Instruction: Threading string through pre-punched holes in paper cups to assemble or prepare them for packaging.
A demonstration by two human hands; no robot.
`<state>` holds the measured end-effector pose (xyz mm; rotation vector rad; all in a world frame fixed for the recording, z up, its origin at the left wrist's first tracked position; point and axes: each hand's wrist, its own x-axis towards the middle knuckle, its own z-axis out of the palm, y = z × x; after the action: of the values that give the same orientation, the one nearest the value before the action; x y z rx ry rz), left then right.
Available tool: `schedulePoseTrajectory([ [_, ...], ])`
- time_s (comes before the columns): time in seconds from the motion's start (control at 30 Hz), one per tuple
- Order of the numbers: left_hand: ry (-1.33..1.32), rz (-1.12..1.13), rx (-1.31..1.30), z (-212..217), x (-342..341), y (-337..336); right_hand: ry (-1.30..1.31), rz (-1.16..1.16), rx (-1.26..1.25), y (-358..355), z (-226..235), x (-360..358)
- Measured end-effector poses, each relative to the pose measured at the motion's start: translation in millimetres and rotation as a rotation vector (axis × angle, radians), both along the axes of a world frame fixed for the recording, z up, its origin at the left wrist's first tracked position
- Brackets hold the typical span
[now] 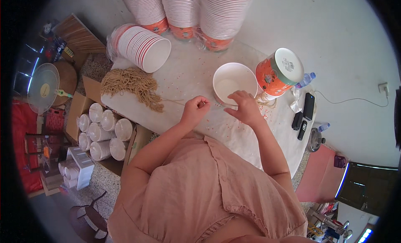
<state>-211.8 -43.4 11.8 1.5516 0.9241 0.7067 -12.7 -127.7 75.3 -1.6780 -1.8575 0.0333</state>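
Above the near side of the table, my left hand (pixel 195 111) is closed, thumb and fingertips pinched together. What it pinches, if anything, is too small to make out. A loose strand from a bundle of tan cords (pixel 131 86) runs toward it. My right hand (pixel 245 108) has its fingers apart at the near rim of a white paper bucket (pixel 229 86), which stands mouth up. Whether the fingers touch that rim I cannot tell. Right of it, an orange printed bucket (pixel 271 76) sits upside down, with more cord (pixel 267 100) by its base.
Nested bucket stacks (pixel 181 17) in plastic stand at the back; another stack (pixel 144 48) lies on its side. Small red bits dot the white table cover (pixel 184 71). Black devices (pixel 308 106) lie at the right. A carton (pixel 140 138) of wrapped white buckets stands at the lower left.
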Motion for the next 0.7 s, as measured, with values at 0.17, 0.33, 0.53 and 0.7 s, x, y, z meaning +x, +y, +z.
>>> schedulePoseTrajectory([
  [0.17,-0.061,0.008,-0.075,2,9,0,0.076,0.034,-0.293,1,-16,9],
  [0.33,-0.141,0.015,-0.05,12,21,2,0.243,0.031,-0.278,2,7,4],
  [0.53,-0.11,-0.005,-0.09,22,29,2,0.371,-0.014,-0.378,-2,12,1],
  [0.7,-0.085,-0.006,-0.067,21,30,2,0.394,-0.023,-0.408,-3,12,2],
])
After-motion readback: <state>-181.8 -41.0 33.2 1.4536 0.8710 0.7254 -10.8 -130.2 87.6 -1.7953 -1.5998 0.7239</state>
